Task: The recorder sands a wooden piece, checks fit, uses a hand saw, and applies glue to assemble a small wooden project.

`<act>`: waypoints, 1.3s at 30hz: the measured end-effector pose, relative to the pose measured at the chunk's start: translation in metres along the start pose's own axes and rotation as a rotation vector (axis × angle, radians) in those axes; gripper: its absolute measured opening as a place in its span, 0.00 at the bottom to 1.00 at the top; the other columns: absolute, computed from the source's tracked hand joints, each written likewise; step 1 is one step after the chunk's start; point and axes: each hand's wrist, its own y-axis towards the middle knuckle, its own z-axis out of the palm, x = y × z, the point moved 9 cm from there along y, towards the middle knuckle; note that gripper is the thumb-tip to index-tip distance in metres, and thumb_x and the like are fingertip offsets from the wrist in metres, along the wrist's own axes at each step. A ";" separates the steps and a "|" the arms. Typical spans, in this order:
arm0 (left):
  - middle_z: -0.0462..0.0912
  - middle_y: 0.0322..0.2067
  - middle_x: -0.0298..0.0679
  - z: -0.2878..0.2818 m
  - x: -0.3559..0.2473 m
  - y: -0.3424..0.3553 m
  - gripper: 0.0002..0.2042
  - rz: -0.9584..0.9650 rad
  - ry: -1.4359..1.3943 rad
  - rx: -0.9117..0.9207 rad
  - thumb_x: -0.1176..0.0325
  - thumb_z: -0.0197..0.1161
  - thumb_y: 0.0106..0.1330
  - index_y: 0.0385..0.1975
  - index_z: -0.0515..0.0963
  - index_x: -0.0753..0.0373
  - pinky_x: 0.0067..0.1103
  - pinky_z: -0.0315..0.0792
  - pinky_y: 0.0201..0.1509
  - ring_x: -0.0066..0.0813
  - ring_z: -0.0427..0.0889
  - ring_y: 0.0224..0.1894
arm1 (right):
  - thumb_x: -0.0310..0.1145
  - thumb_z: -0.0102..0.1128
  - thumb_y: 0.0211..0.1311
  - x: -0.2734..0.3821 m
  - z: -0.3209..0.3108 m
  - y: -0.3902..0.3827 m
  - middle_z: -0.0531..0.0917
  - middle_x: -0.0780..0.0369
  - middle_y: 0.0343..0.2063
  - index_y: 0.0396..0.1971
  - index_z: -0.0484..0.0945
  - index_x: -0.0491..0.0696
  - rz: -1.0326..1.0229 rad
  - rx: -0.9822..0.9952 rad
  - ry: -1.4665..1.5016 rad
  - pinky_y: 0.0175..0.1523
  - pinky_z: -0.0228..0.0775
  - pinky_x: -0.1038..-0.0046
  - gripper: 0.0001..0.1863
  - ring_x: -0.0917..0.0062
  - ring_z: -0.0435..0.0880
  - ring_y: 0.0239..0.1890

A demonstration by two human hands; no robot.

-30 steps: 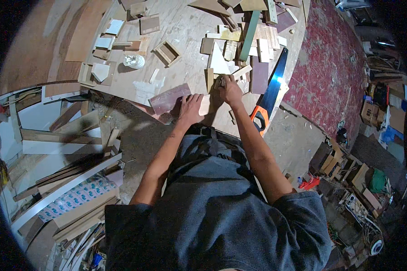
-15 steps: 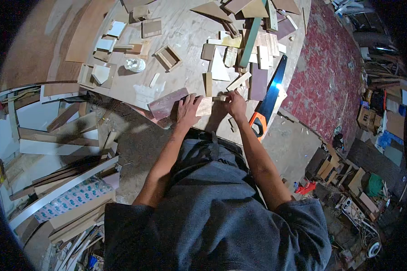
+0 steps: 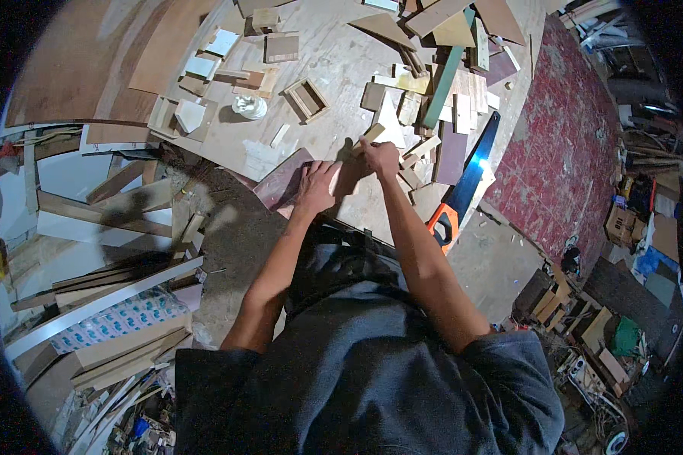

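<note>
My left hand (image 3: 317,186) lies with its fingers stretched over a reddish-brown board (image 3: 282,179) by the table's near edge. Beneath and beside those fingers is a paler piece of wood, mostly covered. Farther in, my right hand (image 3: 380,158) is closed on a short wooden strip (image 3: 370,138), which slants up and away from its fingertips. Just right of that hand lie small wood offcuts (image 3: 421,152) and a purple-brown board (image 3: 451,157). A handsaw (image 3: 474,171) with an orange and black handle rests along the right side of the table.
The pale plywood table (image 3: 265,148) carries a heap of offcuts, with a long green strip (image 3: 443,89) on it. A small open wooden box (image 3: 306,101) and a white container (image 3: 249,107) stand to the left. Scrap boards (image 3: 102,216) pile up on the floor at left.
My right hand has moved away from a small offcut near the edge and taken hold of the wooden strip, which is now tilted. My left hand stays on the board. The view has shifted slightly.
</note>
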 end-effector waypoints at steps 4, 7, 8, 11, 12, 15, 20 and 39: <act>0.74 0.54 0.41 0.006 0.021 -0.022 0.32 0.031 -0.007 -0.071 0.83 0.58 0.43 0.55 0.73 0.61 0.36 0.63 0.62 0.44 0.68 0.58 | 0.54 0.70 0.46 0.020 0.017 -0.002 0.86 0.51 0.26 0.29 0.85 0.40 -0.042 0.010 0.022 0.40 0.77 0.63 0.27 0.60 0.87 0.34; 0.74 0.52 0.42 0.001 0.010 -0.018 0.30 0.050 -0.122 -0.041 0.82 0.60 0.45 0.55 0.72 0.62 0.34 0.66 0.61 0.44 0.69 0.57 | 0.49 0.69 0.47 0.007 0.021 0.012 0.85 0.53 0.24 0.29 0.84 0.39 -0.108 0.110 0.097 0.37 0.77 0.64 0.23 0.64 0.87 0.30; 0.75 0.51 0.42 -0.003 0.004 -0.015 0.30 0.088 -0.111 -0.069 0.79 0.64 0.44 0.54 0.72 0.63 0.31 0.68 0.59 0.45 0.70 0.55 | 0.47 0.69 0.48 0.004 0.021 0.016 0.84 0.55 0.23 0.29 0.83 0.39 -0.188 0.110 0.144 0.35 0.75 0.65 0.23 0.66 0.84 0.27; 0.75 0.51 0.43 -0.007 0.007 -0.015 0.34 0.010 -0.211 -0.119 0.76 0.69 0.39 0.55 0.72 0.62 0.33 0.67 0.60 0.45 0.70 0.55 | 0.39 0.66 0.52 -0.003 0.019 0.007 0.80 0.62 0.18 0.25 0.80 0.40 -0.314 0.119 0.228 0.28 0.69 0.73 0.14 0.77 0.76 0.19; 0.75 0.51 0.44 -0.011 0.009 -0.016 0.37 0.023 -0.239 -0.174 0.71 0.75 0.36 0.54 0.72 0.62 0.34 0.69 0.58 0.47 0.72 0.54 | 0.35 0.64 0.53 -0.009 0.021 0.001 0.79 0.63 0.18 0.25 0.80 0.42 -0.311 0.199 0.375 0.27 0.68 0.76 0.10 0.79 0.76 0.20; 0.75 0.51 0.44 -0.014 0.018 -0.015 0.38 -0.034 -0.425 -0.223 0.70 0.77 0.35 0.54 0.72 0.61 0.34 0.70 0.58 0.48 0.74 0.54 | 0.27 0.62 0.58 -0.023 0.012 -0.024 0.79 0.66 0.21 0.30 0.77 0.45 -0.282 0.362 0.621 0.27 0.68 0.82 0.03 0.83 0.78 0.22; 0.75 0.49 0.45 -0.063 -0.030 -0.015 0.38 -0.048 -0.547 -0.234 0.71 0.77 0.34 0.53 0.71 0.61 0.34 0.71 0.56 0.47 0.76 0.52 | 0.25 0.65 0.59 -0.012 -0.032 -0.092 0.83 0.62 0.26 0.38 0.76 0.39 -0.200 0.507 0.958 0.28 0.76 0.79 0.10 0.79 0.83 0.26; 0.72 0.51 0.44 -0.144 -0.129 -0.058 0.40 -0.034 -0.731 -0.377 0.75 0.78 0.36 0.56 0.70 0.61 0.28 0.80 0.47 0.39 0.77 0.52 | 0.36 0.57 0.68 0.024 -0.133 -0.160 0.73 0.72 0.17 0.25 0.76 0.47 -0.275 0.342 1.006 0.23 0.56 0.83 0.12 0.91 0.65 0.17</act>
